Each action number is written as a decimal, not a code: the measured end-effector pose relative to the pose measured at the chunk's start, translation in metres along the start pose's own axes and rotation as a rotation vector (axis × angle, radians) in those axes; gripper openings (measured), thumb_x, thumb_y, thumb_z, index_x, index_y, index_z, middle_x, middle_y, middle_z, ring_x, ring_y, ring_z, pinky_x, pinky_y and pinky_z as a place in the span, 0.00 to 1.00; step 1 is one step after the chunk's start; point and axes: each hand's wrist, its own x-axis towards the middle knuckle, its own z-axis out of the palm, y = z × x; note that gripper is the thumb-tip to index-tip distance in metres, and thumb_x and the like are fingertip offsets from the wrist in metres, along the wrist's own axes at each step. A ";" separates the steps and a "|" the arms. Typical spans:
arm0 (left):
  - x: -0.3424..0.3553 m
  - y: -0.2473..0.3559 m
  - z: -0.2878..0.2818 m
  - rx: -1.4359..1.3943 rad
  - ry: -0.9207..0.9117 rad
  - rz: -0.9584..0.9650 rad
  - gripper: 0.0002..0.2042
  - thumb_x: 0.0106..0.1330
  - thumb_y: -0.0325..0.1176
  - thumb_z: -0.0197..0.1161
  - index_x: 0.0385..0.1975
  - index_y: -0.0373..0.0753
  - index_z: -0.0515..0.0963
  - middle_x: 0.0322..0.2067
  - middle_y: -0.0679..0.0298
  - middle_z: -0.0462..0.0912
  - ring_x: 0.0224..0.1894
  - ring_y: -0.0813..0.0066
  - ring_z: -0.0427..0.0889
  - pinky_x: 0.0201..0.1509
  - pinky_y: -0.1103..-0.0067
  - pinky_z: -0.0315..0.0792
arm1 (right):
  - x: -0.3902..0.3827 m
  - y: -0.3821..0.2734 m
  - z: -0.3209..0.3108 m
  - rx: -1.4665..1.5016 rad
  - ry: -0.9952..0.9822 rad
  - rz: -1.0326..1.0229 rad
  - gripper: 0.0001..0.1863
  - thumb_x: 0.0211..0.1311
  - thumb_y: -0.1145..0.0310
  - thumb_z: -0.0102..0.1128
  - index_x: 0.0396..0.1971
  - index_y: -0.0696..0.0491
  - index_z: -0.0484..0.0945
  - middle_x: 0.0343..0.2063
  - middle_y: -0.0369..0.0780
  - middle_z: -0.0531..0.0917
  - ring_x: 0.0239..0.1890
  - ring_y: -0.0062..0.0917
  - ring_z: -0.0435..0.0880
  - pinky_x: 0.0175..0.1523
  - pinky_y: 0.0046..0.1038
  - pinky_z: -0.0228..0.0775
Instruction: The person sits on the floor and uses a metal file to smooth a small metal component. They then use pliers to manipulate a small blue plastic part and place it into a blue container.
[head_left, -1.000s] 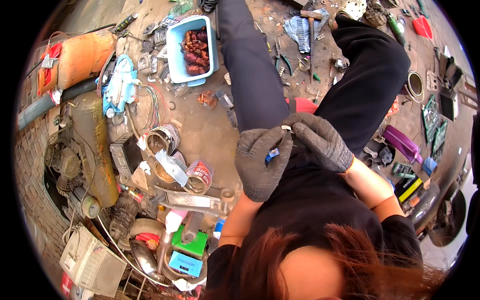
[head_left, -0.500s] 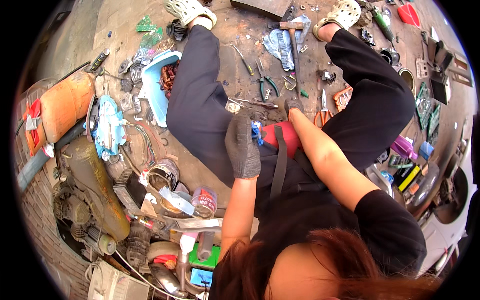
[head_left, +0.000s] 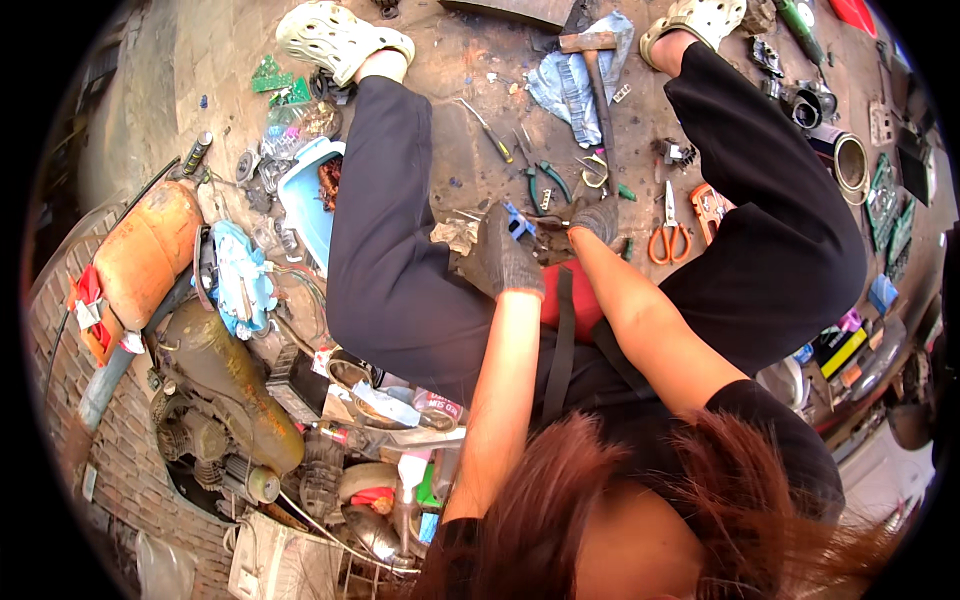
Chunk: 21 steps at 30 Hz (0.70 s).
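Note:
My left hand [head_left: 505, 255] wears a dark grey glove and is closed round a small blue piece [head_left: 519, 222] whose kind is unclear. Close to its right, between my knees, my right hand [head_left: 597, 218] wears a dark glove too. Its fingers are curled, and what they hold is too small and dark to make out. A thin dark rod [head_left: 550, 221] shows between the hands. Under my forearms lies a red surface [head_left: 568, 290] with a black strap [head_left: 560, 345] across it. Just beyond my hands are green-handled pliers [head_left: 550, 182].
A hammer [head_left: 598, 90] lies on a light-blue cloth [head_left: 563, 95] ahead. Orange-handled scissors [head_left: 670, 235] and an orange tool [head_left: 709, 212] lie to the right, a screwdriver [head_left: 488, 135] to the left. Beside my left leg stands a blue basin [head_left: 305, 205] with copper-coloured scrap.
My left hand has moved forward and nearer my right hand, with the blue piece still in it. My right hand has shifted slightly. The whole view has also shifted a little.

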 end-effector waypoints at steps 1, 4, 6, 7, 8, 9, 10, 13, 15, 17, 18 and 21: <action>0.017 -0.013 0.007 -0.031 -0.003 0.014 0.12 0.58 0.29 0.62 0.41 0.37 0.75 0.34 0.63 0.77 0.34 0.75 0.76 0.34 0.76 0.73 | 0.000 0.001 0.000 0.001 0.009 0.001 0.27 0.50 0.58 0.65 0.49 0.56 0.74 0.44 0.49 0.80 0.47 0.43 0.79 0.51 0.37 0.71; 0.045 -0.026 0.040 -0.021 0.098 0.084 0.11 0.58 0.28 0.60 0.41 0.37 0.75 0.33 0.63 0.76 0.33 0.74 0.75 0.33 0.75 0.72 | -0.005 -0.002 -0.015 0.012 -0.045 -0.008 0.27 0.50 0.57 0.65 0.48 0.56 0.74 0.44 0.50 0.80 0.48 0.43 0.79 0.51 0.37 0.71; 0.078 -0.032 0.054 -0.004 0.085 0.045 0.12 0.59 0.28 0.60 0.42 0.35 0.73 0.33 0.63 0.76 0.32 0.73 0.75 0.32 0.76 0.72 | -0.005 -0.006 -0.022 0.031 -0.113 0.032 0.28 0.50 0.56 0.65 0.49 0.56 0.74 0.45 0.50 0.80 0.48 0.43 0.79 0.52 0.37 0.71; 0.096 -0.033 0.062 -0.036 0.063 0.008 0.12 0.58 0.27 0.60 0.42 0.35 0.73 0.33 0.63 0.76 0.32 0.73 0.75 0.33 0.76 0.72 | -0.004 -0.006 -0.020 0.052 -0.109 0.039 0.28 0.49 0.57 0.66 0.49 0.56 0.74 0.44 0.50 0.80 0.48 0.43 0.79 0.52 0.37 0.71; 0.112 -0.033 0.068 -0.070 0.041 -0.028 0.12 0.58 0.27 0.60 0.43 0.35 0.73 0.33 0.62 0.76 0.32 0.72 0.75 0.33 0.76 0.71 | -0.004 -0.005 -0.019 0.072 -0.106 0.045 0.28 0.49 0.57 0.66 0.49 0.56 0.74 0.44 0.49 0.80 0.48 0.43 0.79 0.52 0.37 0.71; 0.126 -0.032 0.083 -0.006 -0.051 -0.025 0.13 0.58 0.27 0.60 0.43 0.35 0.73 0.34 0.62 0.76 0.32 0.71 0.75 0.34 0.76 0.72 | 0.000 -0.002 -0.019 0.132 -0.111 0.024 0.28 0.49 0.57 0.66 0.49 0.56 0.74 0.44 0.49 0.80 0.48 0.43 0.79 0.51 0.37 0.71; 0.137 -0.027 0.089 0.040 -0.124 -0.006 0.14 0.58 0.27 0.60 0.44 0.34 0.74 0.34 0.61 0.76 0.33 0.70 0.76 0.34 0.75 0.72 | -0.002 0.002 -0.021 0.182 -0.133 -0.020 0.28 0.49 0.57 0.66 0.50 0.56 0.73 0.43 0.49 0.80 0.47 0.43 0.79 0.51 0.37 0.71; 0.146 -0.023 0.098 0.381 -0.133 0.239 0.16 0.57 0.28 0.61 0.46 0.33 0.74 0.37 0.57 0.78 0.35 0.66 0.77 0.39 0.72 0.73 | -0.012 -0.001 -0.029 0.204 -0.180 -0.057 0.22 0.50 0.57 0.65 0.42 0.54 0.75 0.39 0.49 0.81 0.42 0.43 0.80 0.47 0.39 0.71; 0.147 -0.006 0.102 0.852 -0.003 0.428 0.19 0.54 0.31 0.64 0.47 0.33 0.74 0.41 0.53 0.80 0.39 0.60 0.79 0.46 0.68 0.73 | -0.028 -0.008 -0.035 0.286 -0.134 -0.112 0.18 0.49 0.58 0.65 0.33 0.56 0.75 0.35 0.49 0.81 0.38 0.43 0.80 0.44 0.40 0.70; 0.127 -0.008 0.097 1.038 0.017 0.578 0.20 0.53 0.33 0.65 0.46 0.32 0.75 0.41 0.53 0.80 0.40 0.59 0.79 0.47 0.68 0.72 | -0.030 -0.012 -0.039 0.307 -0.116 -0.163 0.18 0.48 0.59 0.65 0.33 0.57 0.75 0.33 0.49 0.81 0.38 0.44 0.80 0.44 0.40 0.70; 0.100 -0.004 0.098 1.138 0.015 0.658 0.20 0.53 0.34 0.66 0.45 0.32 0.75 0.41 0.52 0.80 0.40 0.58 0.79 0.47 0.68 0.72 | -0.031 -0.016 -0.040 0.327 -0.101 -0.178 0.18 0.48 0.59 0.65 0.33 0.57 0.75 0.33 0.49 0.81 0.37 0.44 0.80 0.44 0.40 0.70; 0.052 -0.007 0.080 0.832 -0.518 0.457 0.17 0.59 0.37 0.65 0.41 0.30 0.77 0.37 0.60 0.82 0.40 0.70 0.78 0.47 0.75 0.71 | -0.044 -0.037 -0.078 0.383 -0.140 -0.219 0.24 0.45 0.61 0.67 0.41 0.59 0.75 0.28 0.47 0.81 0.34 0.36 0.81 0.42 0.35 0.71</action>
